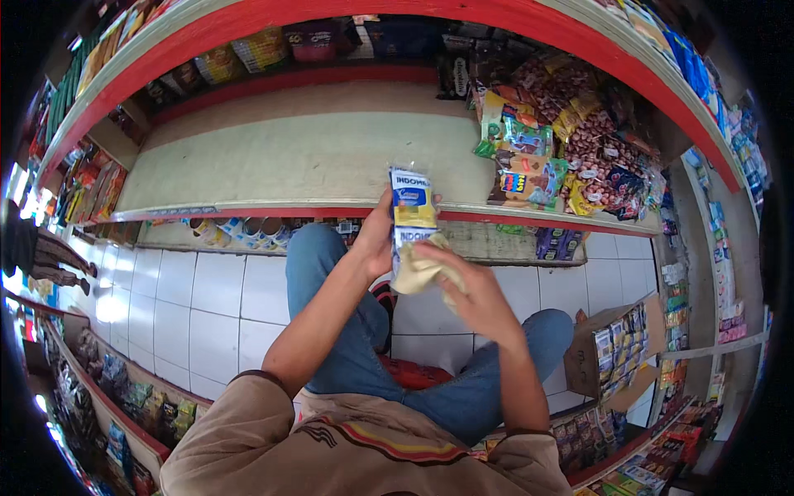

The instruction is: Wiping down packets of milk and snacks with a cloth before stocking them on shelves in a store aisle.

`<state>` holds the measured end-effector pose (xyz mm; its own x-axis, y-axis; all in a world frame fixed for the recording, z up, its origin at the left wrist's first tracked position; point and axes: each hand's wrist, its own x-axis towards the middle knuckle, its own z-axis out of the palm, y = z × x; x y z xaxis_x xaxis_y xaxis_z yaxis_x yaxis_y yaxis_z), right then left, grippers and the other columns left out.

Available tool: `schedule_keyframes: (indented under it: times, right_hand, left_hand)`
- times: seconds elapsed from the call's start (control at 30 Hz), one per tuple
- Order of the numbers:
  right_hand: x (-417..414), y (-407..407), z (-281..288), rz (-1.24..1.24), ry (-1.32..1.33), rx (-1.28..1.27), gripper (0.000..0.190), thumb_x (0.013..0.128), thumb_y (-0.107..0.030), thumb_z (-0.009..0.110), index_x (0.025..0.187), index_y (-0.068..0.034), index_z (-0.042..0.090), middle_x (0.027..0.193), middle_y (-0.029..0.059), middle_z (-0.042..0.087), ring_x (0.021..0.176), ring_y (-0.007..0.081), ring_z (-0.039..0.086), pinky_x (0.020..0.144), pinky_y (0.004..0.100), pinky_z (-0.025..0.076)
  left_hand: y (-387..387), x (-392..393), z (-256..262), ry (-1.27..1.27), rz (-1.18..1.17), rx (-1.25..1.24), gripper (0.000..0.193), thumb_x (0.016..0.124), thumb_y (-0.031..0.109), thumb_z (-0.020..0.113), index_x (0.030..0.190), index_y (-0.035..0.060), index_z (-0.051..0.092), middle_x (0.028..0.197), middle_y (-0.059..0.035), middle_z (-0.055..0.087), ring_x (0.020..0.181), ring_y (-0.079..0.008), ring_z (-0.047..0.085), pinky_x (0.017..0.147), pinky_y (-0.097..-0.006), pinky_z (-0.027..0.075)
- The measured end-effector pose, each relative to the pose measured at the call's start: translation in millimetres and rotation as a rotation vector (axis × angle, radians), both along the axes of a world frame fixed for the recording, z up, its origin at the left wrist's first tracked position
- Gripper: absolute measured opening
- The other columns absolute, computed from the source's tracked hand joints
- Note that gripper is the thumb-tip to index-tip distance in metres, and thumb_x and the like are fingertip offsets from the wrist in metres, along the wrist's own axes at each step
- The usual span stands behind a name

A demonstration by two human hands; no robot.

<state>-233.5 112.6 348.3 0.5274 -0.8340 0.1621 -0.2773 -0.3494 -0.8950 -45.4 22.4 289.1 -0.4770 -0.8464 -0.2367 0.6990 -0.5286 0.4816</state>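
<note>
My left hand [376, 239] grips a strip of blue, white and yellow Indomilk sachets [414, 197] from its left side, in front of the shelf's edge. A pale yellow cloth [417, 273] is in my right hand [462, 282], which presses it on the strip's lower part. The cloth hides some of the lower sachets. Behind the strip is the wooden shelf board [298, 149] with its red and white front edge.
Candy bags [527, 180] and packs of small round sweets [595, 142] lie at the shelf's right. Cans [270, 228] stand on the lower shelf. An open cardboard box [580, 366] of sachets is on the tiled floor at right. Another person [53, 254] is at far left.
</note>
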Motion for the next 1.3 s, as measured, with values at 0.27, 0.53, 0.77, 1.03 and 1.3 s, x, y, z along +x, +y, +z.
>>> schedule_keyframes:
  times: [0.27, 0.53, 0.77, 1.03, 1.3]
  right_hand:
    - [-9, -64, -9, -0.511, -0.17, -0.022, 0.046, 0.103, -0.03, 0.046, 0.139, -0.001, 0.05, 0.135, 0.0254, 0.054, 0.125, 0.0389, 0.053, 0.107, 0.0446, 0.038]
    - [20, -37, -53, -0.361, 0.316, -0.527, 0.051, 0.1, -0.029, 0.051, 0.142, 0.0, 0.046, 0.151, 0.0186, 0.042, 0.145, 0.0303, 0.032, 0.118, 0.0544, 0.022]
    - [13, 14, -40, -0.124, 0.258, -0.443, 0.052, 0.096, -0.026, 0.061, 0.141, -0.003, 0.049, 0.145, 0.0163, 0.049, 0.142, 0.0288, 0.038, 0.117, 0.0528, 0.027]
    - [-10, -29, 6, -0.211, -0.229, -0.027, 0.034, 0.102, -0.022, 0.053, 0.133, -0.009, 0.056, 0.117, 0.0146, 0.067, 0.104, 0.0228, 0.068, 0.092, 0.0323, 0.05]
    - [-21, -85, -12, -0.379, -0.415, 0.123, 0.046, 0.106, -0.035, 0.046, 0.128, 0.004, 0.057, 0.101, 0.0097, 0.067, 0.094, 0.0153, 0.058, 0.086, 0.0296, 0.046]
  left_hand:
    - [23, -20, 5, -0.133, -0.14, 0.033, 0.064, 0.102, 0.06, 0.033, 0.133, 0.0091, 0.054, 0.114, -0.0116, 0.068, 0.095, -0.0226, 0.071, 0.08, -0.0407, 0.061]
    - [30, -37, -2, -0.392, 0.015, 0.021, 0.05, 0.107, 0.045, 0.033, 0.136, 0.0068, 0.048, 0.126, -0.0132, 0.062, 0.111, -0.0245, 0.065, 0.094, -0.0384, 0.055]
    - [17, -9, -33, 0.178, -0.041, 0.086, 0.073, 0.102, 0.059, 0.028, 0.147, 0.0034, 0.038, 0.143, -0.0145, 0.052, 0.13, -0.0317, 0.05, 0.111, -0.049, 0.04]
    - [45, -8, -3, -0.062, -0.203, 0.183, 0.084, 0.094, 0.074, 0.029, 0.142, 0.0075, 0.047, 0.129, -0.0145, 0.062, 0.109, -0.0278, 0.066, 0.096, -0.0452, 0.054]
    - [94, -34, -136, -0.778, -0.988, 0.072, 0.061, 0.097, 0.05, 0.053, 0.133, 0.0008, 0.052, 0.127, -0.0161, 0.06, 0.114, -0.0253, 0.059, 0.094, -0.0395, 0.049]
